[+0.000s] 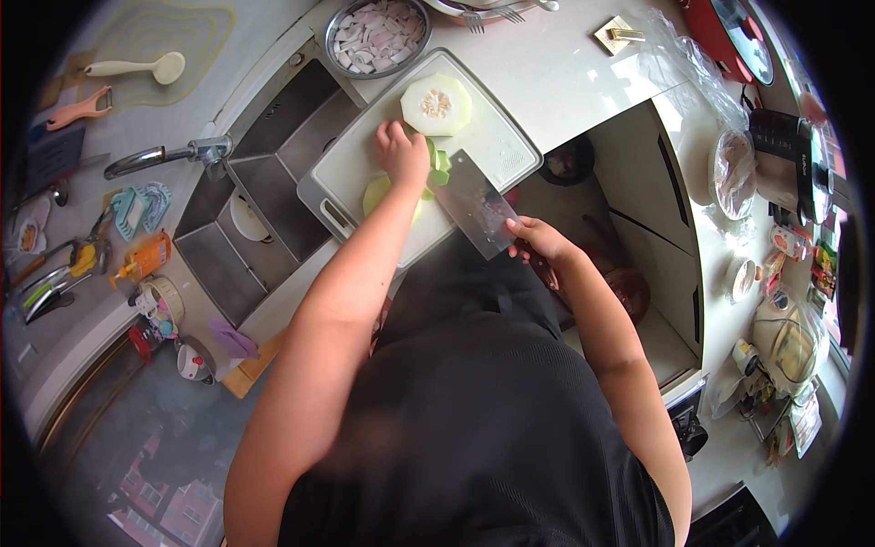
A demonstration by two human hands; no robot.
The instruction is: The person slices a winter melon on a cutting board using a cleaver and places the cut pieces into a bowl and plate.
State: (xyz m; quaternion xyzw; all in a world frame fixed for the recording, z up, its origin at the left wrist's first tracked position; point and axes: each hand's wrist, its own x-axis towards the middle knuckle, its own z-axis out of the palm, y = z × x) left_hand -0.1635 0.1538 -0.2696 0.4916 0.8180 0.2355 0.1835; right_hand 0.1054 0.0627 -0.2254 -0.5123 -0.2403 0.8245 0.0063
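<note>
My right hand [536, 241] grips the handle of a broad cleaver [475, 202], its blade lying slanted over the cutting board [502, 133]. Beside the blade are strips of green rind [439, 164]. My left hand [403, 156] is over the board next to this rind, its fingers curled; whether they hold anything is hidden. Just beyond it rests a peeled, pale melon piece [448, 113], probably winter melon, cut face up with seeds at its centre. Another pale green piece [374, 197] lies partly hidden under my left wrist.
The board overlaps a steel double sink [273, 178] with a faucet [208, 150]. A metal bowl of pale chopped pieces [376, 37] stands beyond the board. Below the counter at right is an open cabinet [642, 205]. A soap bottle [147, 256] stands left of the sink.
</note>
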